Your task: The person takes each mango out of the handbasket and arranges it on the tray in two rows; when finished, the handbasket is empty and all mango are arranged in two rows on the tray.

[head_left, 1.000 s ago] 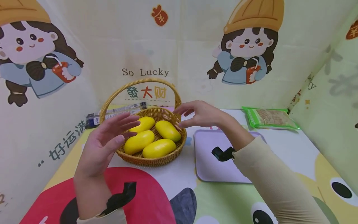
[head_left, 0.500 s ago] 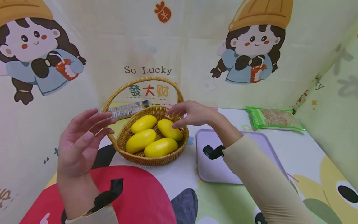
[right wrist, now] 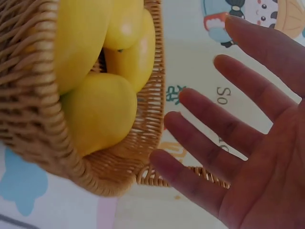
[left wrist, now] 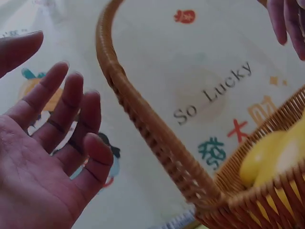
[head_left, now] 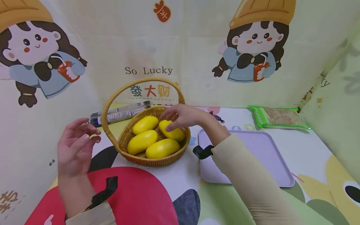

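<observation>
Several yellow mangoes (head_left: pixel 162 148) lie inside a round wicker basket (head_left: pixel 157 162) with a tall arched handle (head_left: pixel 106 109). To the left of the basket, my left hand (head_left: pixel 75 147) is held up apart from it, fingers loosely bent. The left wrist view shows that palm (left wrist: pixel 33 176) holding nothing, beside the handle. My right hand (head_left: pixel 184 117) hovers over the basket's far right side, above one mango (head_left: pixel 175 133) that it partly hides. In the right wrist view its fingers (right wrist: pixel 214 121) are spread, with no mango between them.
A lilac tray (head_left: pixel 247 156) lies right of the basket, partly under my right forearm. Behind it are a green-edged packet (head_left: pixel 278 117) and a small purple wrapped item (head_left: pixel 216 117). Long, narrow packets (head_left: pixel 121 114) lie behind the basket at the left. Printed cloth walls surround the table.
My left hand has moved left, away from the basket, and its fingers have bent more. My right hand has shifted left over the basket. The mangoes stay in place.
</observation>
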`<control>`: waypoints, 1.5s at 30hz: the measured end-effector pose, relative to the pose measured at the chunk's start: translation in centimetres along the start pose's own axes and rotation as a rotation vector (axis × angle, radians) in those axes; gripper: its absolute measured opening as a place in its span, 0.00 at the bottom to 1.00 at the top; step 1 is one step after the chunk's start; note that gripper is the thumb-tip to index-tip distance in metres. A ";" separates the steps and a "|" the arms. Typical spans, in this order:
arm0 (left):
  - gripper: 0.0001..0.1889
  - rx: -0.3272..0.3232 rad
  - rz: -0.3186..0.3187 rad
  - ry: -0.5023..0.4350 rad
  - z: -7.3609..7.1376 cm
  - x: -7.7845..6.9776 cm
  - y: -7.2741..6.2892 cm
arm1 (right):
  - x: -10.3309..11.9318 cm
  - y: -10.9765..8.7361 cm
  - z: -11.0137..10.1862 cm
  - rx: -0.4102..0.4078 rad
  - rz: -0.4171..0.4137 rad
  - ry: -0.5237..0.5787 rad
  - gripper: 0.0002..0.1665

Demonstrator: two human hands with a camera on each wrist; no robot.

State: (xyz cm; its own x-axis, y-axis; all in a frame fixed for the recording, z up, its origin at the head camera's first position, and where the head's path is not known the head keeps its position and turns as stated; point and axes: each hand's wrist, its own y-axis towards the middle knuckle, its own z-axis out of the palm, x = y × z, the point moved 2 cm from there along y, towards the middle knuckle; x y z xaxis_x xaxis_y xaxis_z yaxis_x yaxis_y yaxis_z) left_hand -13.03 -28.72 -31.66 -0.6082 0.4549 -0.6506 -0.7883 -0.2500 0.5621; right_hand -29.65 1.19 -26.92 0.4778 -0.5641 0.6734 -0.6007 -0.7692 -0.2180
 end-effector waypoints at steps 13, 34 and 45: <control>0.26 -0.104 -0.319 0.394 -1.8 2.8 -0.4 | 2.0 2.7 0.3 0.056 0.030 -0.112 0.28; 0.30 0.073 -0.782 0.723 -3.8 4.2 -1.9 | 2.4 4.7 3.3 0.282 0.095 -0.055 0.21; 0.34 0.111 -0.838 0.772 -3.6 4.9 -1.9 | 2.6 4.5 3.6 0.383 0.230 -0.092 0.19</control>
State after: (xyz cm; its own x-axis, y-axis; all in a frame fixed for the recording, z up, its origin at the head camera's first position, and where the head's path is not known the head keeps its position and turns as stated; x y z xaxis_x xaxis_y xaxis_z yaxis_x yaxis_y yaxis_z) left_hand -14.83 -29.07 -37.69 0.1799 -0.2129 -0.9604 -0.9835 -0.0219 -0.1793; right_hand -28.84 -4.79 -28.68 0.4251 -0.7445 0.5149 -0.4259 -0.6664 -0.6120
